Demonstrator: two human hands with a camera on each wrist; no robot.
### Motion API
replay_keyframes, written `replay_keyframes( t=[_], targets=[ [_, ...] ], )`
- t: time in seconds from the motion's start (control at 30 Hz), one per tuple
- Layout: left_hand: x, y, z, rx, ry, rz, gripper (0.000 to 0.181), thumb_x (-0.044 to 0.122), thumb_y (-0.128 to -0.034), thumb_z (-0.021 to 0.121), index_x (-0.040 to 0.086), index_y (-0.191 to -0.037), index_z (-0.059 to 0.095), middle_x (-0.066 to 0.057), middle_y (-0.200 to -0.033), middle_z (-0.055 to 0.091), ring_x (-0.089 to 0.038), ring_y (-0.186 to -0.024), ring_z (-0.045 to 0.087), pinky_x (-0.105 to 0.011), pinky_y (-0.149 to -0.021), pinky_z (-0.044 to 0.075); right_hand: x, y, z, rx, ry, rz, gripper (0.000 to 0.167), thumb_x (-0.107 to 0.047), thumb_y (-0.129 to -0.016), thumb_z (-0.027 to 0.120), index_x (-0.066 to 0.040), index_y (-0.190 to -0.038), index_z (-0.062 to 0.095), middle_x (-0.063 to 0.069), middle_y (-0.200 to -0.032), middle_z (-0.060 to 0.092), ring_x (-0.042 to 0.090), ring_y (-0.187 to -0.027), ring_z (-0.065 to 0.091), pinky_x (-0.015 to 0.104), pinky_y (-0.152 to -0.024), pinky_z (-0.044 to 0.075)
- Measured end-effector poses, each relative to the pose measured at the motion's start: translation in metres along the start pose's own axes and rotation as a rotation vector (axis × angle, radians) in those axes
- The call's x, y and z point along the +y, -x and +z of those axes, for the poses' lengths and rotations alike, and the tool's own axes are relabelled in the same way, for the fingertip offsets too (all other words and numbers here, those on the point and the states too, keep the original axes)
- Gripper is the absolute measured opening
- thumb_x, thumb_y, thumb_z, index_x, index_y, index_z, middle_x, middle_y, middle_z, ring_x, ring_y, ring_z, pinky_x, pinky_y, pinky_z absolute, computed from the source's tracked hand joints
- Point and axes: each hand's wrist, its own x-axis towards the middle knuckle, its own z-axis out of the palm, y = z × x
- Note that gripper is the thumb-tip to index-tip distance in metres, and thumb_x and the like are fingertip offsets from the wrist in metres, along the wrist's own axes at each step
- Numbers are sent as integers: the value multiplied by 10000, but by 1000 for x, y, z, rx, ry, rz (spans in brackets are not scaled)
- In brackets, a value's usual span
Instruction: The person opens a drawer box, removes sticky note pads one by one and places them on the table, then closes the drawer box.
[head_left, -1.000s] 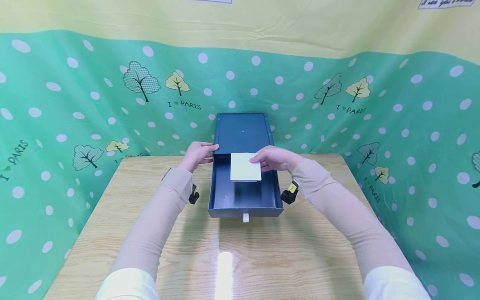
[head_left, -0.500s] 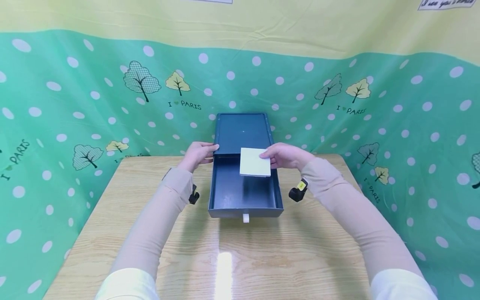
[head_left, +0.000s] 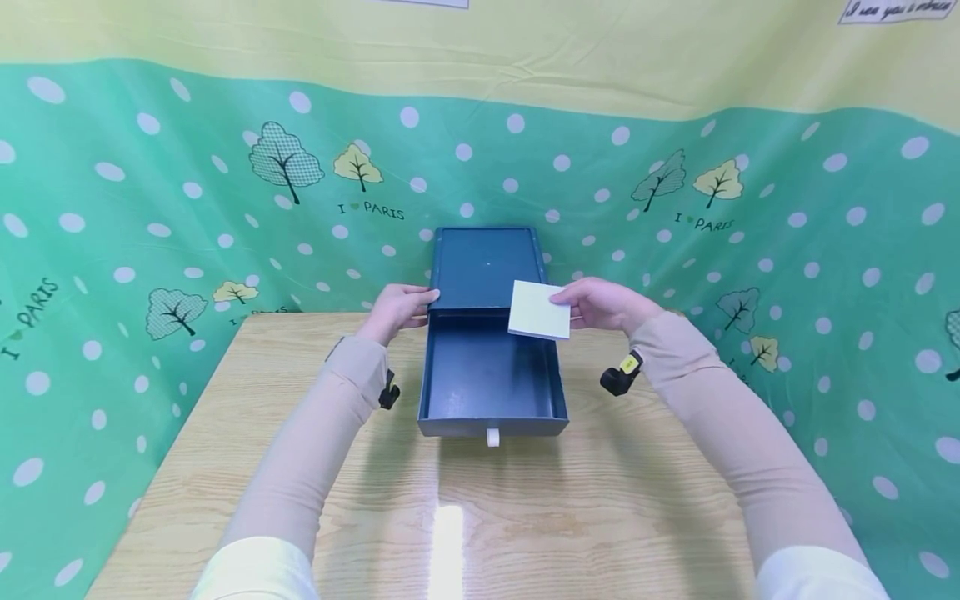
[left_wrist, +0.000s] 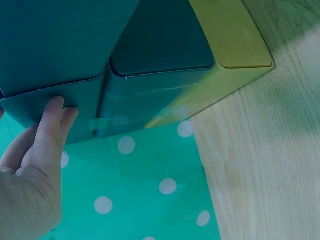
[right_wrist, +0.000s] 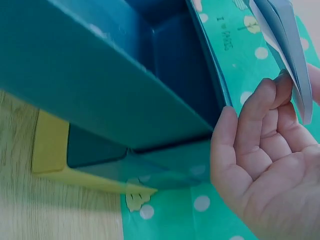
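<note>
A dark blue drawer cabinet (head_left: 489, 265) stands at the back of the table with its top drawer (head_left: 491, 427) pulled out. Nothing is visible inside the drawer. My left hand (head_left: 396, 310) rests against the cabinet's left side, thumb by the top front edge; in the left wrist view its fingers (left_wrist: 52, 117) lie straight on the side wall. Between thumb and fingers my right hand (head_left: 603, 303) pinches a white square notepad (head_left: 538, 310), held above the drawer's back right corner. Its layered sheets (right_wrist: 290, 50) show edge-on in the right wrist view.
A white pull tab (head_left: 492, 437) sticks out from the drawer front. Below the pulled-out drawer, a yellow part (left_wrist: 240, 40) of the cabinet shows in the wrist views. A green dotted curtain (head_left: 480, 158) hangs behind the wooden table (head_left: 300, 467).
My right hand has carried the notepad up and to the right, from over the drawer's middle to its right back corner. The left hand and drawer have stayed put.
</note>
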Motion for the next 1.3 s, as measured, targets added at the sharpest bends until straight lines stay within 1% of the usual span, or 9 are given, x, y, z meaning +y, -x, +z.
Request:
replay_keyframes(
  t=[0.27, 0.4, 0.47, 0.57, 0.67, 0.8, 0.93, 1.13, 1.3],
  targets=[
    [-2, -1, -1, 3, 3, -9, 555, 229, -941, 599, 4, -1411, 409, -173, -1372, 514, -285, -1217, 549, -333, -963, 525, 9, 9, -23, -7, -16, 9, 250, -83, -986, 430, -154, -907, 656, -41, -865, 711, 103, -822, 666, 254, -787, 527],
    [-2, -1, -1, 3, 5, -2, 552, 227, -941, 599, 4, -1410, 411, -170, -1384, 502, -291, -1215, 548, -325, -953, 532, 15, 15, -34, 24, -36, 35, 244, -82, -989, 430, -154, -905, 648, -39, -866, 711, 105, -828, 664, 256, -797, 523],
    [-2, -1, 0, 5, 8, 0, 550, 225, -940, 601, 3, -1408, 415, -169, -1387, 499, -291, -1213, 550, -326, -950, 534, 19, 18, -39, 38, -42, 49, 225, -82, -989, 434, -150, -919, 636, -40, -875, 707, 107, -840, 660, 257, -810, 521],
    [-2, -1, 0, 3, 6, -1, 548, 224, -940, 601, 3, -1407, 417, -166, -1386, 500, -286, -1212, 552, -331, -955, 531, 25, 22, -45, 53, -39, 68, 136, -86, -987, 438, -96, -1018, 570, -46, -888, 696, 106, -858, 652, 258, -829, 516],
    [-2, -1, 0, 6, 7, -3, 547, 224, -939, 603, 3, -1405, 420, -167, -1379, 508, -284, -1209, 555, -337, -957, 530, 31, 25, -53, 45, -31, 81, 132, -92, -988, 440, -98, -1026, 566, -48, -902, 692, 107, -875, 647, 265, -849, 505],
    [-2, -1, 0, 6, 7, 1, 553, 228, -938, 606, 2, -1406, 418, -170, -1378, 508, -286, -1209, 555, -340, -958, 529, 39, 30, -65, 16, -8, 83, 207, -109, -992, 451, -180, -946, 641, -52, -930, 696, 111, -899, 644, 274, -860, 501],
    [-2, -1, 0, 1, 4, -1, 555, 232, -938, 606, 6, -1408, 417, -163, -1390, 498, -283, -1216, 550, -340, -964, 526, 49, 34, -77, 11, 0, 90, 220, -127, -1003, 437, -196, -948, 638, -60, -936, 695, 105, -901, 644, 264, -837, 515],
    [-1, -2, 0, 1, 5, -3, 557, 235, -937, 608, 7, -1408, 417, -162, -1398, 491, -283, -1223, 545, -346, -973, 521, 61, 37, -92, 59, -27, 107, 207, -129, -1007, 429, -177, -937, 618, -55, -915, 682, 109, -887, 635, 254, -826, 516],
    [-1, -1, 0, 5, 3, -3, 554, 237, -936, 610, 7, -1404, 424, -162, -1402, 486, -285, -1229, 539, -348, -976, 518, 71, 40, -103, 97, -7, 129, 182, -144, -1007, 442, -187, -941, 605, -74, -915, 670, 103, -892, 620, 243, -826, 502]
  ],
)
